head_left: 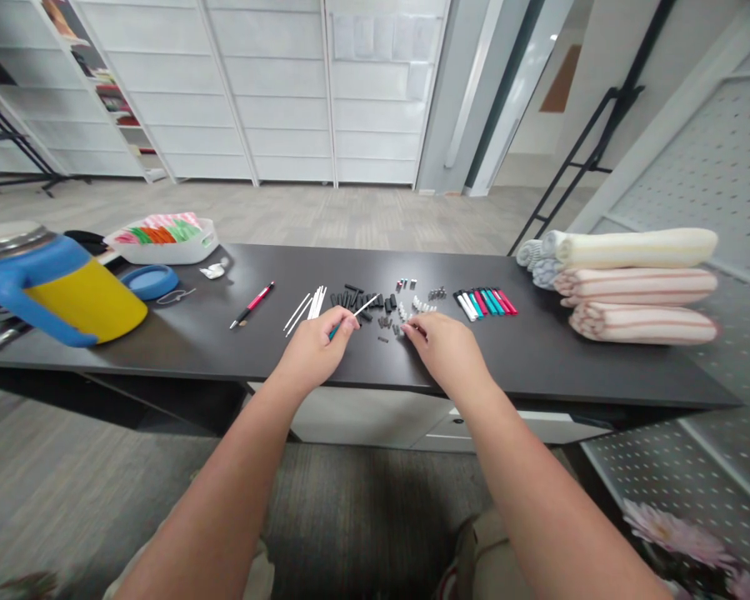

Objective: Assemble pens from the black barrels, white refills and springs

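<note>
My left hand [317,343] is closed around a thin white pen refill [367,305], which points up and to the right. A bit of a teal pen part [333,332] shows between its fingers. Across from it, my right hand [448,343] has thumb and fingertips pinched together beside small metal springs [396,330]; anything inside the pinch is hidden. Black pen grips [375,303] lie beyond the hands. Small white parts [419,305] are scattered by the right fingers. More white refills [317,302] lie beyond the left hand.
Coloured pen barrels [486,302] lie in a row on the black table [537,358]. A red and black pen [252,305] rests at left, near a blue and yellow jug [68,287], a blue lid [150,282] and a white tray [187,250]. Rolled towels [643,283] are stacked at right.
</note>
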The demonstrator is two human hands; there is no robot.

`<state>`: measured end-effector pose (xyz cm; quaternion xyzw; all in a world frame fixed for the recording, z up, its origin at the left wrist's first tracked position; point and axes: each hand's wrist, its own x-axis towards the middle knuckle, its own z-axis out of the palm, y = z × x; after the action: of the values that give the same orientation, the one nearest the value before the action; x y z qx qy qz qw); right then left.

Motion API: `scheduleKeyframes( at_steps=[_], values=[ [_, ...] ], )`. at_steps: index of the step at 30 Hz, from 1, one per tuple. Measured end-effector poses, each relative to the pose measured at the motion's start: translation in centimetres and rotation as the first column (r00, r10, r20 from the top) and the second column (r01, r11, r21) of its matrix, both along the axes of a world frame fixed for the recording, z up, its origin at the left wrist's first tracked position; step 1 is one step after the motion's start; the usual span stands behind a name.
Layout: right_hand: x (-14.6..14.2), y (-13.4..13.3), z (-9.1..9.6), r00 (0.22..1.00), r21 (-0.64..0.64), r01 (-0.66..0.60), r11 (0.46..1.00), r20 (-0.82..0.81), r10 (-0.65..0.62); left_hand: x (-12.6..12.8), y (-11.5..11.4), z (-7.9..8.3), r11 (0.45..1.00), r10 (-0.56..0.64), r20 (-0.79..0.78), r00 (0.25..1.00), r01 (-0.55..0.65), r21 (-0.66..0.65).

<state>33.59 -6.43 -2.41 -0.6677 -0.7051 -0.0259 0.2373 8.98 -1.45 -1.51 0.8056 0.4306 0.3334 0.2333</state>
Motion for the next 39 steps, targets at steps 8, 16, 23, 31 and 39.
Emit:
scheduleKeyframes(
  at_steps=[8,16,23,31,39],
  values=[
    [-0.9,0.4,-0.1,0.983,-0.002,0.146,0.989,0.109,-0.144,0.1,-0.2,-0.1,1.000,0.009,-0.042,0.999,-0.009,0.002],
    [-0.8,-0.1,0.4,0.996,0.062,0.036,0.997,-0.080,-0.031,0.3,-0.4,-0.2,0.998,-0.024,-0.126,0.992,0.031,0.058],
    [-0.7,-0.4,1.0,0.815,0.060,-0.306,0.950,-0.499,0.294,0.7,-1.4,-0.3,0.972,-0.099,-0.322,0.942,0.160,0.171],
    [0.1,0.4,0.2,0.722,0.045,-0.233,0.971,-0.661,0.204,0.6,-1.3,-0.2,0.986,-0.092,-0.243,0.966,0.122,0.114],
    [-0.3,-0.6,0.8,0.673,0.205,0.174,0.963,-0.738,0.035,0.0,0.1,-0.5,0.992,0.128,0.062,0.990,-0.128,-0.001]
  ],
)
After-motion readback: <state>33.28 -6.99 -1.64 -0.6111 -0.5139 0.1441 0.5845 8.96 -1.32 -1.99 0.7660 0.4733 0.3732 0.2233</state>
